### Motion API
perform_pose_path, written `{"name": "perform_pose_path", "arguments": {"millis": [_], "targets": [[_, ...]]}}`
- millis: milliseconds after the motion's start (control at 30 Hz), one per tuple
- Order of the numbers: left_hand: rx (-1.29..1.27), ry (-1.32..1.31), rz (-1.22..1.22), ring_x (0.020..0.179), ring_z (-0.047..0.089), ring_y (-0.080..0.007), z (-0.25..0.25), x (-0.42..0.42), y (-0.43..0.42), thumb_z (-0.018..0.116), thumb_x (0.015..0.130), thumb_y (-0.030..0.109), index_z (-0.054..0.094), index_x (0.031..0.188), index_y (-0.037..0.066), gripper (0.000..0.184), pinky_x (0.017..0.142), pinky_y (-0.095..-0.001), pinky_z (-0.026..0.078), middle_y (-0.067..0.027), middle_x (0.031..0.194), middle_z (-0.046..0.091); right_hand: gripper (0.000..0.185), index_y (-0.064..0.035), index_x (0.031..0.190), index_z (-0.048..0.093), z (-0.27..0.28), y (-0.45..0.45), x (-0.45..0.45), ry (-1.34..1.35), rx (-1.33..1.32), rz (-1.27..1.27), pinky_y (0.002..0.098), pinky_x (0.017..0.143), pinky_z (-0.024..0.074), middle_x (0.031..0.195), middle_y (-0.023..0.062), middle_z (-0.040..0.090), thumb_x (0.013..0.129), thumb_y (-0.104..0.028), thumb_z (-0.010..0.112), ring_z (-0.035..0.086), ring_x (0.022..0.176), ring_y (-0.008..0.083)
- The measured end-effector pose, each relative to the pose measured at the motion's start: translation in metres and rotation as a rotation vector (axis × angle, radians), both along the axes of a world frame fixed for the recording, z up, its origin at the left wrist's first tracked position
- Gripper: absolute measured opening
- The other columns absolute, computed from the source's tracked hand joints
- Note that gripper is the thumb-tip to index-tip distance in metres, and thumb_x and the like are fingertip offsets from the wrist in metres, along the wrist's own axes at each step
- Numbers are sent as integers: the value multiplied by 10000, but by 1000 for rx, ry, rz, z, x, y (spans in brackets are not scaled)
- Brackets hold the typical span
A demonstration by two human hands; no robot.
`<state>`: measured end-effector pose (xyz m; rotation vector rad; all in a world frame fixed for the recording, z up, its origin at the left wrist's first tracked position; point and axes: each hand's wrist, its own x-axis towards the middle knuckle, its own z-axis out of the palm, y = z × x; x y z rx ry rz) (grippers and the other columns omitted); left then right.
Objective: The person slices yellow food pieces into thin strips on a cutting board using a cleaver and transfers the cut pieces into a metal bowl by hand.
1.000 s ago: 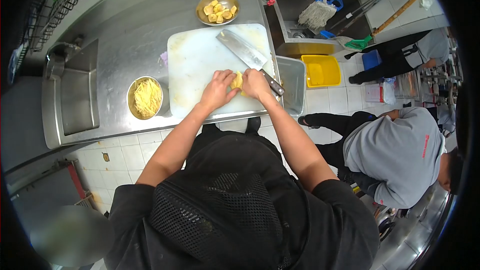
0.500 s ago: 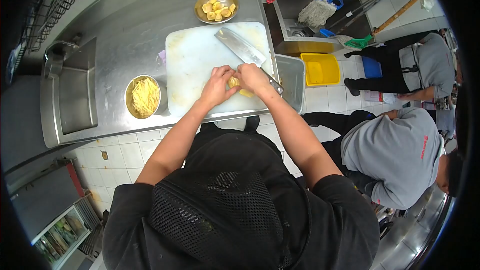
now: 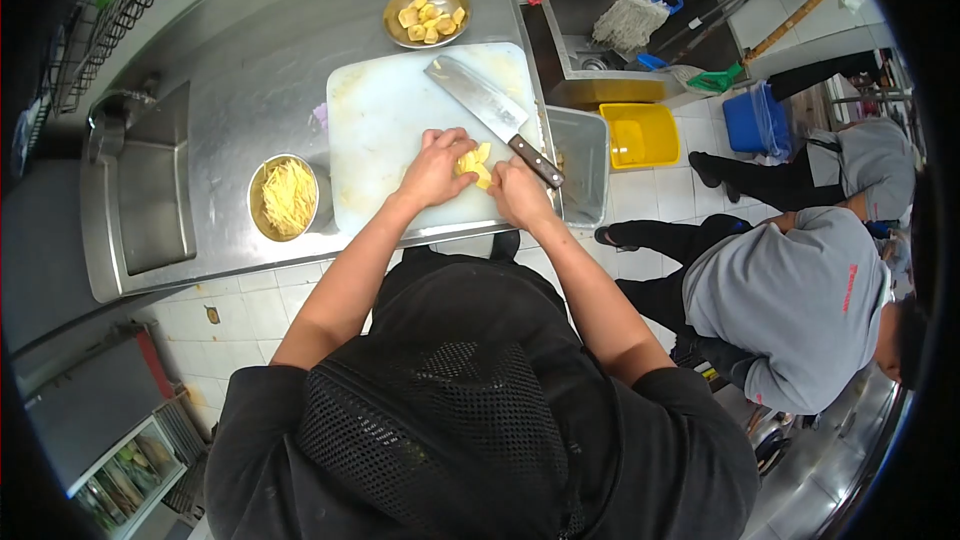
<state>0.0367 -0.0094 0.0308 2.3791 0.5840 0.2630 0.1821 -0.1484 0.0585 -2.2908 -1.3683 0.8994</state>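
Pale yellow ginger slices lie on the white cutting board between my hands. My left hand curls around their left side, with the thumb below and fingers above. At the right edge of the slices, my right hand has its fingers pinched together against them; part of the ginger is hidden by the hands. A cleaver with a brown handle lies flat on the board, its handle just above my right hand and pointing toward the board's right edge.
A metal bowl of ginger chunks stands behind the board. A round container of ginger shreds is at left, near a sink. A grey bin and yellow tub are at right, with two people in grey shirts beyond.
My right hand has moved down, away from the cleaver's handle, uncovering it. More of the ginger slices shows between my hands. The farther co-worker has shifted, exposing a blue bin.
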Motion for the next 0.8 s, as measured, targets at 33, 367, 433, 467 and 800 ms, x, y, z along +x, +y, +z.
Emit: {"name": "perform_pose_path", "arguments": {"millis": [33,367,433,467,800], "targets": [[33,-28,25,1181,479,-367,1,1,-2,810,782,195,675,1248,75,500,1028,-426,476,-98,1333,563,264,-11,1072,622,-4,-1,0,-1,4,-3,513,893,518,1149,230,616,860,-105,747,629,1104,420],[-44,60,-48,1195,475,-378,9,3,10,827,746,131,659,1264,98,545,1038,-432,469,-99,1323,548,256,4,1029,610,-23,15,-19,-17,181,-216,473,821,525,945,218,665,827,-50,757,665,887,419],[-52,66,-63,1198,475,-376,10,2,12,826,752,140,654,1278,101,554,1043,-433,466,-104,1323,546,258,11,1024,611,-33,14,-22,-162,274,-195,469,811,527,899,208,683,825,-56,760,670,859,417],[-60,71,-77,1200,475,-375,10,3,13,825,758,148,650,1292,105,564,1049,-434,463,-110,1324,543,238,11,995,614,-38,15,-22,-188,313,-203,457,789,530,848,194,681,821,-56,762,674,826,402],[-152,356,-233,1251,503,-347,38,24,42,801,823,173,645,1327,96,533,1092,-413,439,-138,1322,540,156,36,919,606,3,21,-9,136,316,-490,507,774,525,831,253,680,828,4,728,679,837,451]]}}
